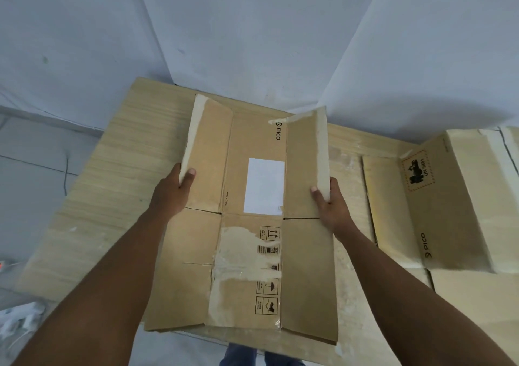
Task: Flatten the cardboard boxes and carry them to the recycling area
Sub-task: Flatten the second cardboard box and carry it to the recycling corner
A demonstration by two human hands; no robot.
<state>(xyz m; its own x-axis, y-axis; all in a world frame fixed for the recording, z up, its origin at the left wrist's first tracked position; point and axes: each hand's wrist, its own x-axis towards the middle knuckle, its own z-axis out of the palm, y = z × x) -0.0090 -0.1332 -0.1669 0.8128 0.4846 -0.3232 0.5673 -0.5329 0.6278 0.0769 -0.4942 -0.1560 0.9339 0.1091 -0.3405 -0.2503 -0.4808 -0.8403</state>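
A flattened brown cardboard box point(247, 256) with a white label, PICO print and torn tape lies lengthwise in front of me on a light wooden table point(118, 185). Its two far flaps stand tilted upward. My left hand point(174, 191) grips the outer edge of the far left flap, thumb on the inner face. My right hand point(330, 202) grips the outer edge of the far right flap the same way. A second, assembled PICO box point(449, 205) stands at the right, apart from both hands.
Pale walls meet in a corner just behind the table. Grey floor with thin cables lies to the left, and white clutter point(19, 320) sits at the lower left. My legs show under the table's near edge.
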